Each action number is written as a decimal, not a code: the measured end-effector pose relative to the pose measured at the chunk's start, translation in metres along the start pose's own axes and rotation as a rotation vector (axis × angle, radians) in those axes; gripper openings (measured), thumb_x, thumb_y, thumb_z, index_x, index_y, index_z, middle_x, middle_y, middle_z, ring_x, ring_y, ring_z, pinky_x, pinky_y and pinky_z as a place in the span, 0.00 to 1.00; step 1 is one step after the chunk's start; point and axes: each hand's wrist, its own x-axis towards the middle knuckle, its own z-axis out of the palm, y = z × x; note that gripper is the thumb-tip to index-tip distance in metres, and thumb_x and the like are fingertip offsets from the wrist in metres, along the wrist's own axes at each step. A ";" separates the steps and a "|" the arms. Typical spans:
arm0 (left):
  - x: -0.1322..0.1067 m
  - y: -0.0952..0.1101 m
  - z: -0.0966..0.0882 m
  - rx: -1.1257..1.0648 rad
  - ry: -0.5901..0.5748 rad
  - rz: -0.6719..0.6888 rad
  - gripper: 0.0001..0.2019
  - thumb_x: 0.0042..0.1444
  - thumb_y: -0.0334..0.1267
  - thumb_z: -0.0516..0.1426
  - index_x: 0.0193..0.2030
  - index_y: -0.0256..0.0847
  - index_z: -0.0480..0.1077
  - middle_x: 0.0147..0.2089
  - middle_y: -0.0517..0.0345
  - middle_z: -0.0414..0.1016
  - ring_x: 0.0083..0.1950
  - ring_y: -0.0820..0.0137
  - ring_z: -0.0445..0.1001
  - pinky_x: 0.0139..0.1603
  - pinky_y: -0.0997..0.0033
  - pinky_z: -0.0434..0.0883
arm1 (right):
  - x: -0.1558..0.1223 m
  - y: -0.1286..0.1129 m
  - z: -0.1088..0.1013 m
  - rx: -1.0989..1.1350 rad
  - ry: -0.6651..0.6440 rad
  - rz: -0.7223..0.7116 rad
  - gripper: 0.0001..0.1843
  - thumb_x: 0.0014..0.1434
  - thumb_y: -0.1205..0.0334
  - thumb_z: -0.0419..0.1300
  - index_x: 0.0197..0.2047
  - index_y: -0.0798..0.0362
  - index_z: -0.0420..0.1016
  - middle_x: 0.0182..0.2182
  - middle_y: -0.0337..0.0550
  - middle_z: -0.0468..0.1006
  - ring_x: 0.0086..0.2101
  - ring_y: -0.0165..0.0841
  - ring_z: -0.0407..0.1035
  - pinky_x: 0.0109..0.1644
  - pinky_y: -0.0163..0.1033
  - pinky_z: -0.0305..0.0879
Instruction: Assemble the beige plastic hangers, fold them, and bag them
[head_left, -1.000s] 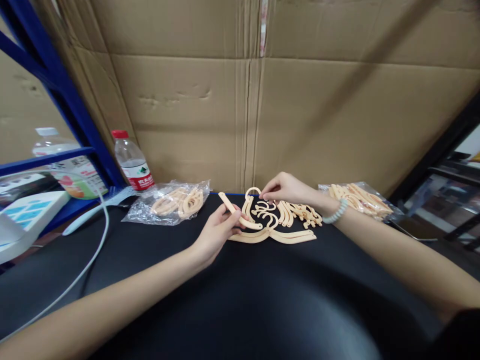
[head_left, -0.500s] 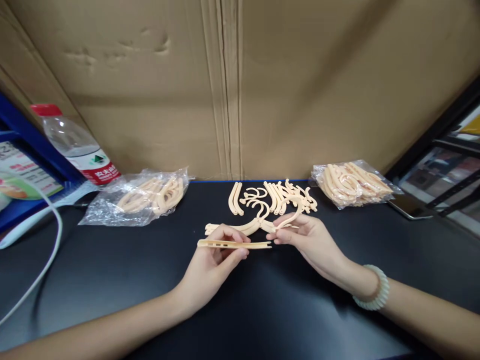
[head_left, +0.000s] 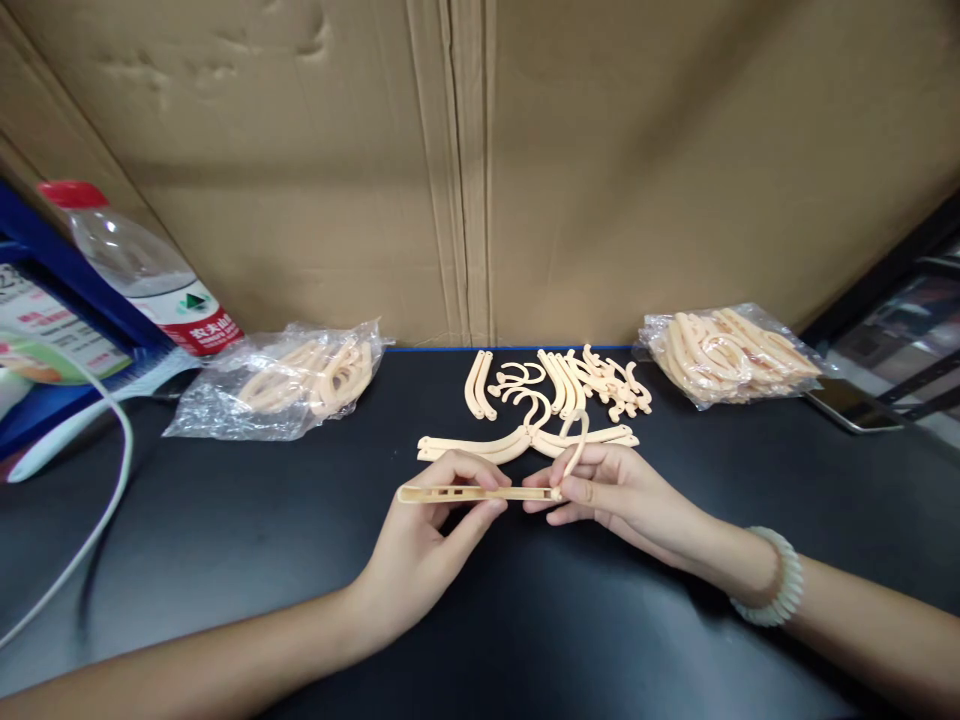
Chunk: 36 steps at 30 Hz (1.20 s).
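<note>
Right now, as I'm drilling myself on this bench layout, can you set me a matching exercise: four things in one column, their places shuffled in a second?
Things:
1 red-capped bottle
2 slotted strip
3 bead bracelet
4 curved hook piece

Places:
A on the wrist of the right hand
B held level in the left hand
C far left, by the cardboard
D rising from the right hand's fingers

Pairs: 1-C, 2-B, 3-A, 4-D

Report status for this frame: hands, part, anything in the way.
Left hand pinches slotted bar. Right hand holds curved hook at bar's right end. Assembled hanger lies just behind.
</note>
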 end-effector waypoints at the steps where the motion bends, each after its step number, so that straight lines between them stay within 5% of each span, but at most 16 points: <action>1: 0.000 0.000 0.000 0.008 0.000 0.004 0.03 0.58 0.31 0.59 0.36 0.43 0.70 0.37 0.57 0.73 0.41 0.67 0.74 0.41 0.71 0.73 | 0.000 0.000 0.000 -0.002 0.002 0.007 0.10 0.55 0.58 0.68 0.37 0.55 0.78 0.42 0.49 0.81 0.42 0.37 0.77 0.43 0.36 0.74; 15: -0.006 0.002 0.000 0.181 -0.053 0.184 0.05 0.58 0.29 0.59 0.36 0.44 0.71 0.36 0.57 0.75 0.38 0.67 0.76 0.40 0.69 0.74 | 0.001 0.007 0.004 -0.028 0.018 -0.072 0.10 0.53 0.58 0.69 0.33 0.55 0.77 0.30 0.44 0.81 0.31 0.33 0.78 0.37 0.34 0.75; 23: -0.002 0.000 0.002 -0.076 0.065 -0.027 0.03 0.57 0.33 0.60 0.37 0.42 0.69 0.37 0.58 0.72 0.35 0.70 0.75 0.37 0.72 0.75 | -0.001 0.008 0.005 -0.057 0.093 -0.172 0.09 0.56 0.56 0.67 0.35 0.52 0.80 0.36 0.45 0.80 0.33 0.31 0.76 0.36 0.33 0.74; 26: 0.000 -0.002 0.002 -0.161 0.089 -0.081 0.05 0.57 0.33 0.60 0.38 0.41 0.66 0.36 0.60 0.71 0.33 0.74 0.74 0.37 0.74 0.75 | -0.001 0.006 0.003 -0.182 0.121 -0.255 0.09 0.58 0.55 0.65 0.37 0.51 0.81 0.31 0.42 0.77 0.28 0.28 0.71 0.32 0.32 0.71; 31: 0.002 0.000 0.003 -0.180 0.057 -0.194 0.07 0.58 0.35 0.60 0.40 0.41 0.65 0.36 0.62 0.70 0.33 0.75 0.73 0.37 0.75 0.73 | -0.002 0.004 0.005 -0.344 0.105 -0.279 0.08 0.58 0.57 0.65 0.37 0.53 0.81 0.24 0.39 0.74 0.23 0.27 0.70 0.29 0.33 0.69; 36: 0.001 0.001 0.006 -0.248 -0.019 -0.274 0.11 0.56 0.36 0.62 0.41 0.41 0.64 0.36 0.62 0.71 0.35 0.73 0.73 0.37 0.73 0.73 | -0.002 0.009 0.014 -0.263 0.088 -0.218 0.09 0.56 0.58 0.66 0.37 0.54 0.76 0.23 0.37 0.74 0.21 0.26 0.70 0.28 0.32 0.70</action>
